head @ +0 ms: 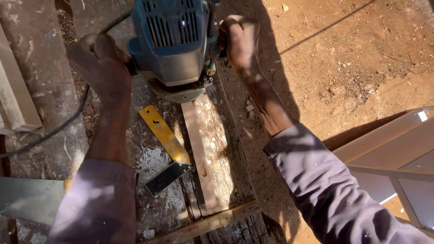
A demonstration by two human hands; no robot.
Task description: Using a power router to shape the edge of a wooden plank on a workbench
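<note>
Gripping a blue router [174,43] from both sides on a worn workbench [226,149].
Left hand [101,58] and right hand [239,40] clamp its handles; it sits on a narrow wood strip [199,153], beside a yellow try square [165,144].

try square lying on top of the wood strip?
No. The yellow-bladed try square lies on the worn bench just left of the narrow wood strip, beside it rather than on it.
</note>
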